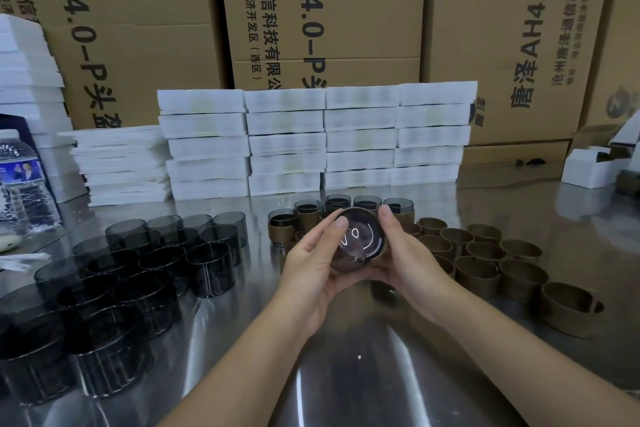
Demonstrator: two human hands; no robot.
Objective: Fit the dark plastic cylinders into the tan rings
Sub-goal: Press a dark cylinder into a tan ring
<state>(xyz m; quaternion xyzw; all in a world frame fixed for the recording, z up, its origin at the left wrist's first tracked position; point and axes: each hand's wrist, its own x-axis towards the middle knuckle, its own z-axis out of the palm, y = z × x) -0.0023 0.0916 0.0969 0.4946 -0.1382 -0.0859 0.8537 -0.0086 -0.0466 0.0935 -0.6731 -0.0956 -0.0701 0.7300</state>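
I see brown cardboard boxes (322, 10) printed "AH4.0-P" — my left hand (311, 263) and right hand (405, 253) both grip one dark plastic cylinder (358, 239) sitting inside a tan ring (356, 209).

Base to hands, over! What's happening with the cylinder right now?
Left hand and right hand grip one dark see-through plastic cylinder inside a tan ring. Held above the shiny steel table. Nothing in the way.

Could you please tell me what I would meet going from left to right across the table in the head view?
Water bottle → loose dark cylinders → left hand → cylinder and ring held by both hands → right hand → empty tan rings → white box.
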